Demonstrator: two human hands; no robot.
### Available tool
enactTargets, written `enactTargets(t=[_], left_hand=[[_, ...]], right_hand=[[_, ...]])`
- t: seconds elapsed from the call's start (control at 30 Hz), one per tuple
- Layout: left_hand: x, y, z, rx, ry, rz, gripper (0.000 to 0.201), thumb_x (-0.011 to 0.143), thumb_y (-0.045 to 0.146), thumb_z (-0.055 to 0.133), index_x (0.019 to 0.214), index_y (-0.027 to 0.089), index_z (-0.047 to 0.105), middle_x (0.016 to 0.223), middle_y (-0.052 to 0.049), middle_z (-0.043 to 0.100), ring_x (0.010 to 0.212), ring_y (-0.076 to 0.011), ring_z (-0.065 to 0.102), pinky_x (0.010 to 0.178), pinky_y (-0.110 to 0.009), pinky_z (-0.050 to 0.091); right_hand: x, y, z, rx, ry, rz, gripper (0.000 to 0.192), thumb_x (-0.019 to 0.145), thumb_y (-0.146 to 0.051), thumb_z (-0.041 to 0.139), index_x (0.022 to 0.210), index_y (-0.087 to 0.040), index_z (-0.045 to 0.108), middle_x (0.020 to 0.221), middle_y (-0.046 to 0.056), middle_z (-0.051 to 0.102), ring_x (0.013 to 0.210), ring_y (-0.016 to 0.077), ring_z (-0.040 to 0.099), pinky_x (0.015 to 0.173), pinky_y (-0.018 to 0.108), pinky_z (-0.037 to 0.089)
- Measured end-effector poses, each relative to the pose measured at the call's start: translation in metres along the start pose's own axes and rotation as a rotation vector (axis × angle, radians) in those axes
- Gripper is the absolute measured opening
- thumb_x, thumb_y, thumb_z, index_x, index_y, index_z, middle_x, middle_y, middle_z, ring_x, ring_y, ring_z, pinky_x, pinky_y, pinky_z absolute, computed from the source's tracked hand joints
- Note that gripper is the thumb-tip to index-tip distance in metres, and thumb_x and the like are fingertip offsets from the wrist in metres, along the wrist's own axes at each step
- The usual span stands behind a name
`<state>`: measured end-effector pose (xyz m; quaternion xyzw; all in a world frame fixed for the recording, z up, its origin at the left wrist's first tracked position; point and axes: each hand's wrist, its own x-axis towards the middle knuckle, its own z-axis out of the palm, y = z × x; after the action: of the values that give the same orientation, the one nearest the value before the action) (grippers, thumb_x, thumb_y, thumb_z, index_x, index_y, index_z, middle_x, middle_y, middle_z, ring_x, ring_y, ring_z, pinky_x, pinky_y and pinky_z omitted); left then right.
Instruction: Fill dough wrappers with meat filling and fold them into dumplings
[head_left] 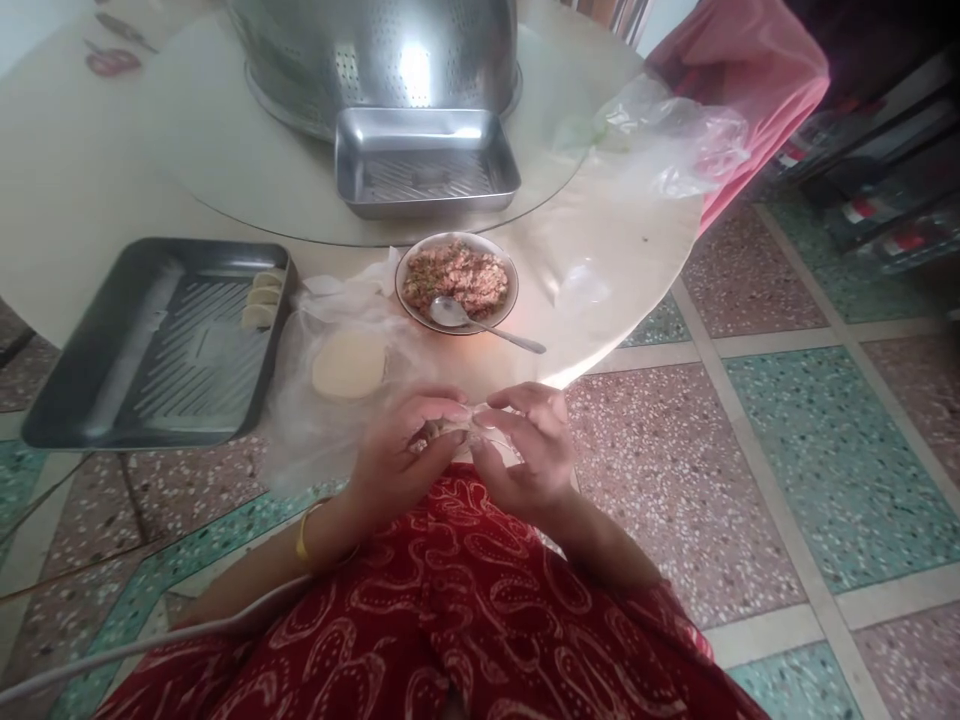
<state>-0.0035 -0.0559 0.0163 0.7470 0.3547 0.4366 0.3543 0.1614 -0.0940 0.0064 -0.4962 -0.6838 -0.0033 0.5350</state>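
Pinching the filled dumpling (459, 428) above your lap, you are closing your left hand (397, 455) and right hand (529, 445) around its soft, light, tear-prone wrapper, which probably handles best gripped gently along the floury rim, not the bulging middle.

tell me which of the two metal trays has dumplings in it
The dark tray at the table's left edge: three folded dumplings sit along its right rim. The shiny tray before the colander holds none.

Colander (375, 50) — pink bag (742, 90)
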Motion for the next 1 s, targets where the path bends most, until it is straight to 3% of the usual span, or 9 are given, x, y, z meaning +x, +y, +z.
enactTargets(t=[0.2, 0.33, 0.5, 0.83, 0.9, 1.0], left_hand=[[0.003, -0.002, 0.003, 0.033, -0.010, 0.071, 0.019, 0.085, 0.010, 0.066, 0.099, 0.024, 0.067, 0.103, -0.003, 0.074, 0.090, -0.0146, 0.070, 0.077, -0.025, 0.056], [0.004, -0.005, 0.005, 0.005, -0.010, 0.052, 0.020, 0.084, 0.011, 0.067, 0.099, 0.024, 0.067, 0.102, -0.002, 0.073, 0.084, -0.0135, 0.070, 0.070, -0.023, 0.056], [0.003, -0.005, 0.005, -0.018, -0.009, 0.032, 0.018, 0.085, 0.012, 0.069, 0.098, 0.024, 0.067, 0.102, -0.002, 0.073, 0.086, -0.0140, 0.070, 0.074, -0.025, 0.056], [0.006, -0.006, 0.005, -0.061, -0.048, 0.015, 0.011, 0.086, 0.013, 0.066, 0.092, 0.023, 0.066, 0.097, -0.001, 0.074, 0.082, -0.0126, 0.069, 0.072, -0.024, 0.055], [0.006, -0.005, 0.005, -0.089, -0.052, -0.030, 0.008, 0.087, 0.016, 0.066, 0.091, 0.023, 0.066, 0.095, -0.001, 0.074, 0.079, -0.0126, 0.068, 0.069, -0.024, 0.054], [0.008, -0.003, 0.005, -0.127, -0.089, -0.052, 0.006, 0.088, 0.018, 0.066, 0.092, 0.022, 0.065, 0.098, -0.003, 0.074, 0.086, -0.0151, 0.069, 0.074, -0.028, 0.056]], right_hand=[[0.001, 0.002, 0.000, -0.045, 0.010, -0.021, 0.019, 0.085, -0.010, 0.062, 0.099, -0.024, 0.063, 0.090, 0.003, 0.066, 0.084, 0.0186, 0.059, 0.072, 0.035, 0.053], [0.003, 0.002, 0.000, -0.027, -0.021, -0.007, 0.015, 0.086, -0.011, 0.060, 0.095, -0.022, 0.063, 0.090, 0.003, 0.067, 0.084, 0.0178, 0.060, 0.073, 0.035, 0.054], [0.006, 0.000, -0.001, -0.006, -0.012, -0.002, 0.011, 0.087, -0.018, 0.060, 0.097, -0.022, 0.062, 0.089, 0.004, 0.066, 0.083, 0.0183, 0.059, 0.074, 0.036, 0.054], [0.003, 0.000, 0.002, 0.039, -0.025, 0.044, 0.015, 0.085, -0.010, 0.059, 0.091, -0.024, 0.064, 0.089, 0.002, 0.068, 0.085, 0.0175, 0.061, 0.076, 0.035, 0.054], [0.001, 0.005, 0.002, 0.148, -0.038, 0.146, 0.010, 0.086, -0.019, 0.061, 0.092, -0.025, 0.065, 0.097, 0.003, 0.069, 0.093, 0.0201, 0.063, 0.081, 0.040, 0.055], [0.000, 0.012, 0.006, 0.604, -0.043, 0.554, 0.025, 0.091, -0.047, 0.055, 0.101, -0.028, 0.067, 0.114, 0.006, 0.069, 0.111, 0.0240, 0.064, 0.095, 0.048, 0.054]])
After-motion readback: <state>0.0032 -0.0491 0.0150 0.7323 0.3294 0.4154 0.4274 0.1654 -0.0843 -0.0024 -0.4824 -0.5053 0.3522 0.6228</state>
